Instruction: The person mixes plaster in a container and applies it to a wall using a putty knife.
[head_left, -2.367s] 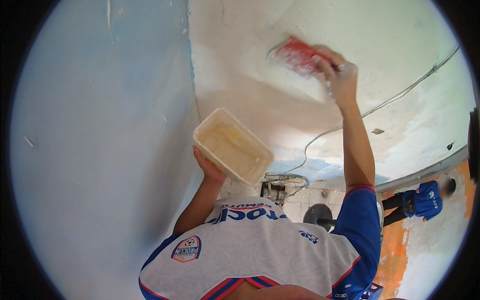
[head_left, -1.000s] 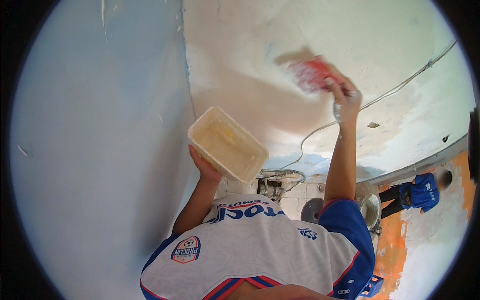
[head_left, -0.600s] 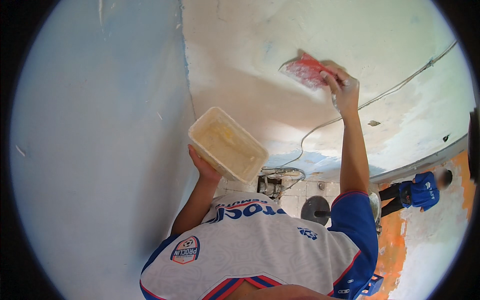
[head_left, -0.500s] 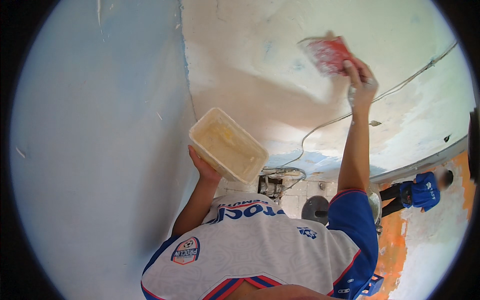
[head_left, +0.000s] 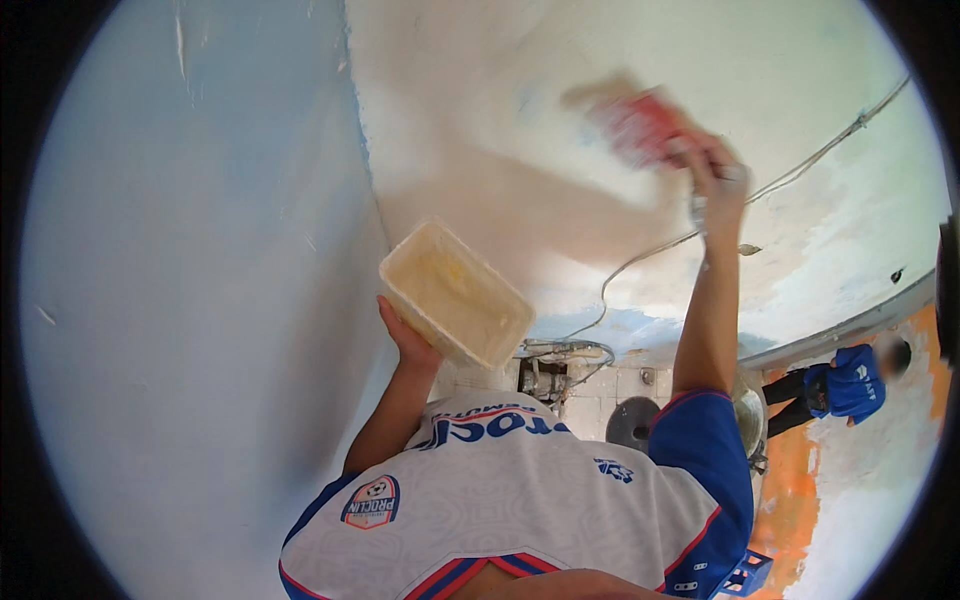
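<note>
Nearest is the person's white shirt (head_left: pixel 500 480), with blue sleeves and red trim. From its left side a bare forearm reaches up to the left hand (head_left: pixel 410 338), which is closed on a cream plastic tub (head_left: pixel 458 300); one digit lies along the tub's outer side, and the others are hidden under it. The tub is held tilted in front of the chest, its open top showing a pale smear and a yellowish spot inside. Farther out, the right arm stretches up to the right hand (head_left: pixel 718 182), its skin marked with whitish stuff and its fingers pinched around a red scraper (head_left: pixel 640 128). The scraper, streaked with white, is blurred and lies over the pale wall (head_left: pixel 480 110), with a shadow just beside its upper edge; whether the blade touches the wall I cannot tell. A blue wall (head_left: pixel 190 300) meets the pale one at a corner to the left. A cable (head_left: pixel 640 260) runs across the pale wall, passing behind the right arm. Below, on the tiled floor (head_left: pixel 590 400), is a dark round thing (head_left: pixel 632 423), and a bucket (head_left: pixel 750 415) is partly hidden by the right sleeve. A blue crate (head_left: pixel 748 573) shows lower right. Farthest off, a co-worker (head_left: pixel 855 388) in a blue top stands near an orange-patched wall (head_left: pixel 790 500).
</note>
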